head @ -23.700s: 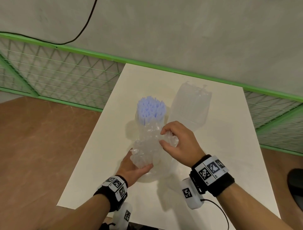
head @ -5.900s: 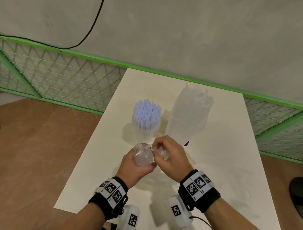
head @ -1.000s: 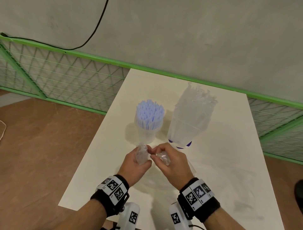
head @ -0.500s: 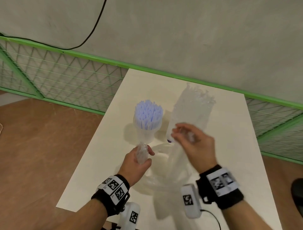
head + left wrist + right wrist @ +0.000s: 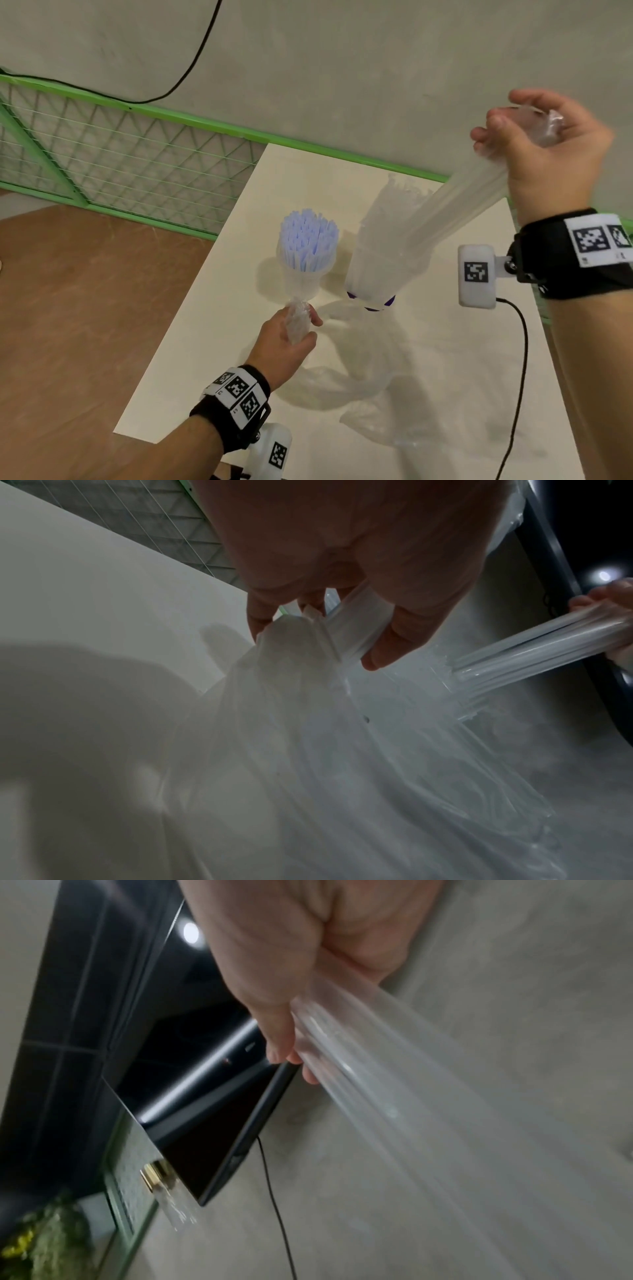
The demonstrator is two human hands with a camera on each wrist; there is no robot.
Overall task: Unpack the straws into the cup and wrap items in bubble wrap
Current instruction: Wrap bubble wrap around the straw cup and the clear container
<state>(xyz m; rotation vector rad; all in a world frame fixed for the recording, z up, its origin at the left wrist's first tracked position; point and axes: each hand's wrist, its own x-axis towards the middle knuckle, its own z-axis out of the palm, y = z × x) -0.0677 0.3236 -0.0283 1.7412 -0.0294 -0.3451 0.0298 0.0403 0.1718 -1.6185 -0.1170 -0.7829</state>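
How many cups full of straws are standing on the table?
2: the cup of blue straws toward the table's left edge, the cup of clear straws right beside it.

The left hand (image 5: 286,337) stays low, fingers curled in a grip; the right hand (image 5: 548,150) is raised high, fingers clenched.

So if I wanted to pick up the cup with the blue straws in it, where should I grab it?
Probably low on its clear side wall. The cup with blue straws stands upright on the table, and the straws stick out of its mouth, so a grip from above would hit them. Come from its left side, which looks bare; the tall clear cup stands close on its right.
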